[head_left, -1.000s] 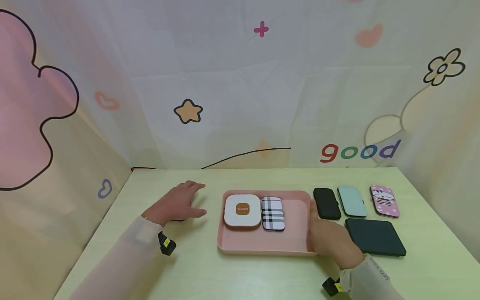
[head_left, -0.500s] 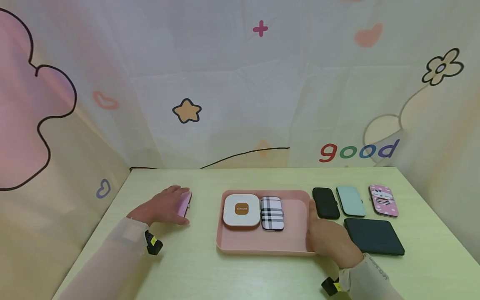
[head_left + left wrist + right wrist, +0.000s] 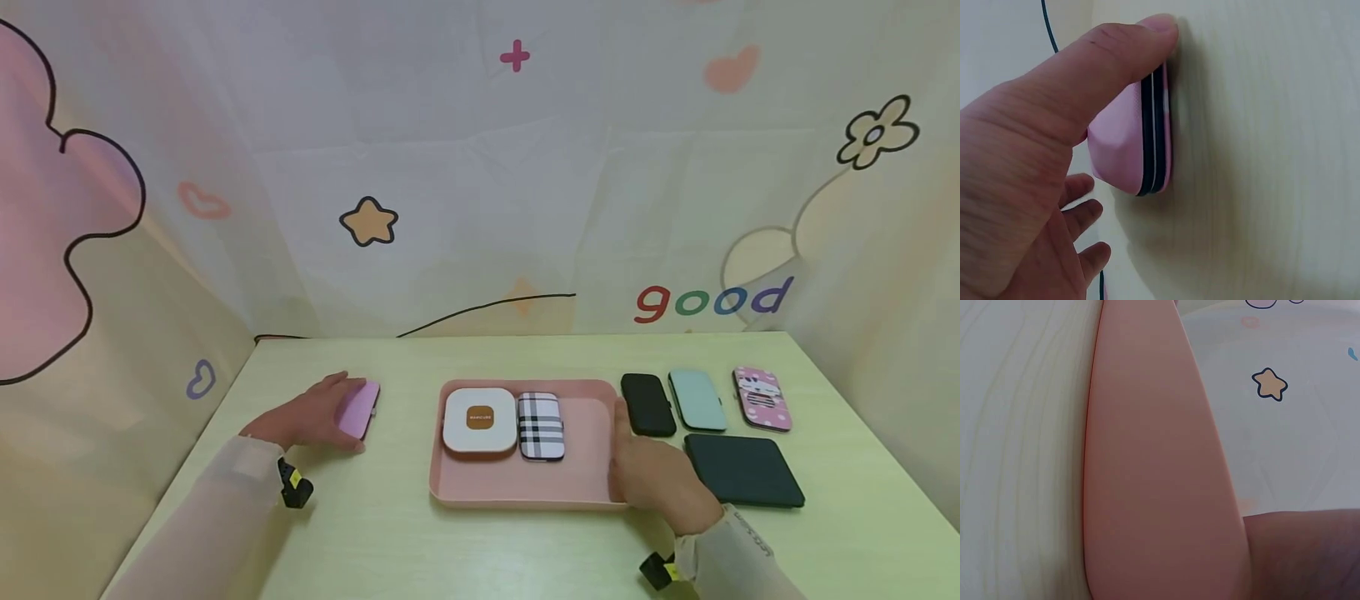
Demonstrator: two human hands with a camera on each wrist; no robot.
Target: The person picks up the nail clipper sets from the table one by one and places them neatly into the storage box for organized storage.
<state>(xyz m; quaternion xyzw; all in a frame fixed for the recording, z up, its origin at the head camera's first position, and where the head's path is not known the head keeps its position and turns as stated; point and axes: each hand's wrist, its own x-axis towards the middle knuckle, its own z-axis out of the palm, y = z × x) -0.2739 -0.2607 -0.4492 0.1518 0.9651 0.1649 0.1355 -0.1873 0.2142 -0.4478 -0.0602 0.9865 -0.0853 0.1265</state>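
My left hand [image 3: 327, 414] grips a small pink zip case [image 3: 360, 408] at the table's left side. Thumb [image 3: 1129, 50] and fingers span it; in the left wrist view the thumb crosses its dark-edged seam and several other fingertips hang free. My right hand [image 3: 651, 467] rests at the right end of a pink tray [image 3: 585, 492], one straight finger along the rim. Inside the tray, a white box with a brown label [image 3: 480, 421] sits left of a plaid case [image 3: 541, 427]. The right wrist view is mostly the tray's side wall [image 3: 1154, 456].
Right of the tray lie a black case [image 3: 648, 405], a mint case [image 3: 697, 400] and a pink patterned case [image 3: 762, 398]. A larger dark flat case [image 3: 744, 470] lies nearer, close to my right wrist. A printed curtain [image 3: 450, 167] stands behind the table [image 3: 465, 558].
My left hand has moved left and closed round the pink case, which it mostly hid before. The right hand and tray stay together; the view has shifted slightly.
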